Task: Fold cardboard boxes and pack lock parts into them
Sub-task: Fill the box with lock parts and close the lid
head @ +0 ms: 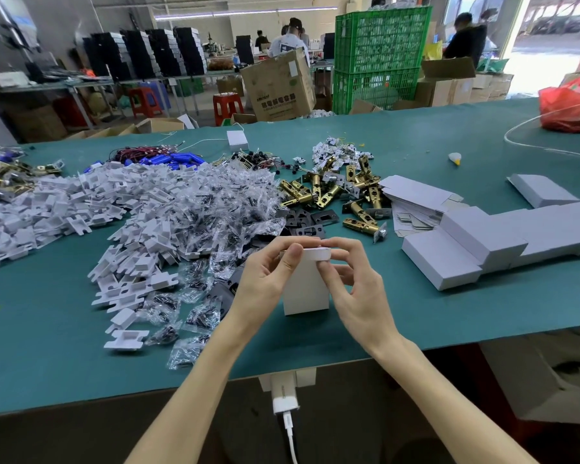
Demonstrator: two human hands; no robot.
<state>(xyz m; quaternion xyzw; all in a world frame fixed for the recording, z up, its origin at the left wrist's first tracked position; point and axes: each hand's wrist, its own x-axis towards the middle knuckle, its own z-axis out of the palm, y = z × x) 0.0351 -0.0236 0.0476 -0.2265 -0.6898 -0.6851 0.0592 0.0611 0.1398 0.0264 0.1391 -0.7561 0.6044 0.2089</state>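
Green worktop (416, 313) is carrying an upright box (306, 289); left hand (265, 279) and right hand (355, 286) are pinching its top flap from either side.

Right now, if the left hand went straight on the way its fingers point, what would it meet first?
The white box it pinches; just past the flap, probably the right hand, though depth is unclear.

Green table (416, 145), loaded: white plastic pieces (98, 202) heaped left, bagged screws (228, 195) spilling over them, brass latches (329, 192) and black plates (312, 222) centre, flat blanks (412, 199) beside folded boxes (482, 242) right, red bag (566, 108) far corner, one box (307, 296) upright near the front edge.
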